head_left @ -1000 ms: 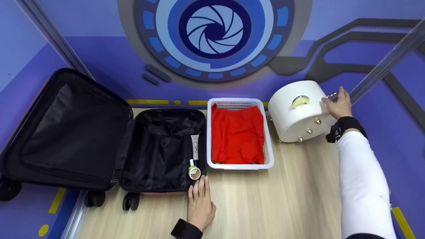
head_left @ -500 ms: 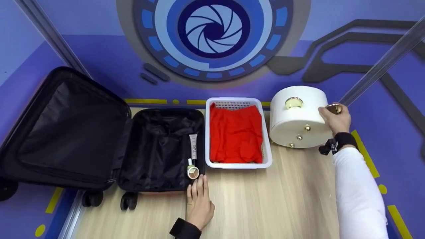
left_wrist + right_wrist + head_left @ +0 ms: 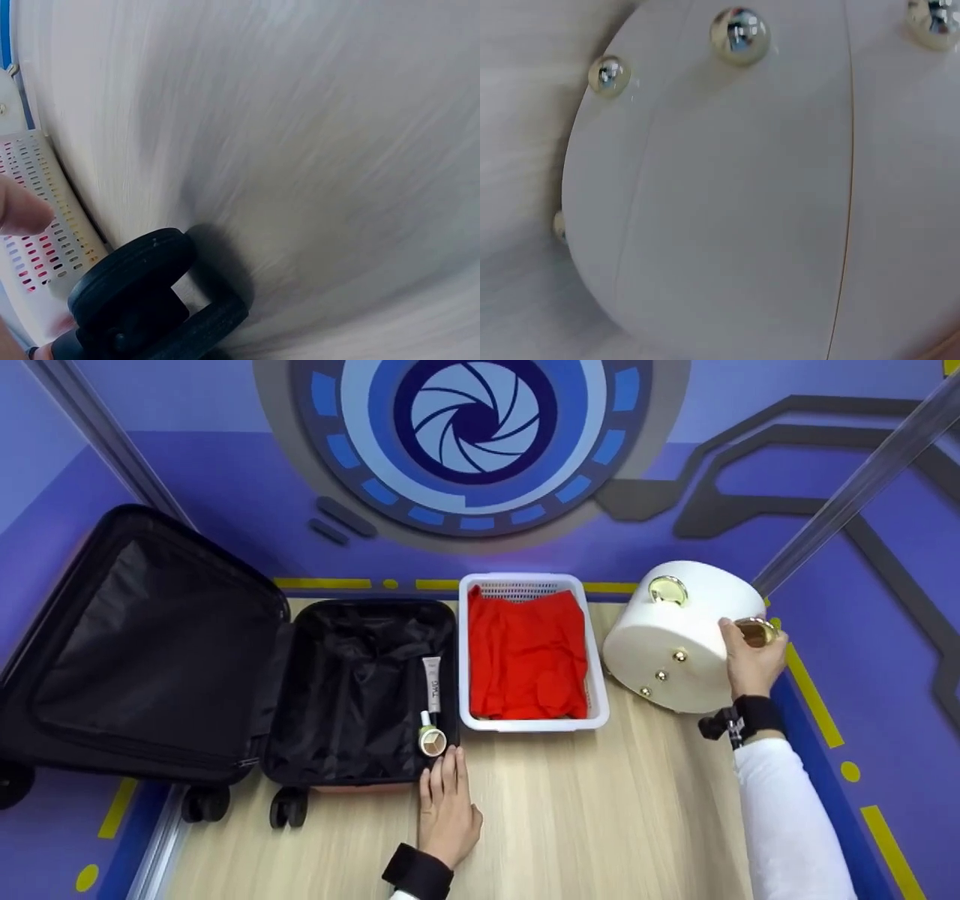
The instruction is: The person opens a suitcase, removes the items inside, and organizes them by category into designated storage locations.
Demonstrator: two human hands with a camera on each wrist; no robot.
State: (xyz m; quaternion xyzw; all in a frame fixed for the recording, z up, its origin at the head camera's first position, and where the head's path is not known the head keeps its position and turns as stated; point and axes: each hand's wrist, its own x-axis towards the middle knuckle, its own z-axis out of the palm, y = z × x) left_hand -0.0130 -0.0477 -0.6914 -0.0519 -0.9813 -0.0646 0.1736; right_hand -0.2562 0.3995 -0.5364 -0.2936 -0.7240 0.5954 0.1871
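Note:
In the head view, my right hand [image 3: 754, 660] holds a white rounded box [image 3: 682, 619], curled at the gold ring [image 3: 757, 631] on its right side. A second gold ring [image 3: 667, 589] sits on top, and small gold knobs [image 3: 661, 675] dot its front, which tips upward. Close up, the right wrist view shows the box's smooth white face [image 3: 742, 187]. My left hand [image 3: 450, 810] lies with straight fingers at the near right corner of an open black suitcase [image 3: 300, 735]. A tube [image 3: 433, 682], a small bottle [image 3: 425, 720] and a three-part round palette [image 3: 433, 742] lie in it.
Between suitcase and box stands a white perforated basket [image 3: 600, 712] holding red cloth [image 3: 532, 660]. The suitcase lid [image 3: 150, 645] leans open to the left. A black caster [image 3: 135, 277] appears in the left wrist view. Purple walls [image 3: 225, 472] bound the wooden table [image 3: 555, 810].
My right hand has brought the white box nearer to me and turned it, so its knobbed front faces up more. The left hand stays at the suitcase corner. The view has shifted slightly.

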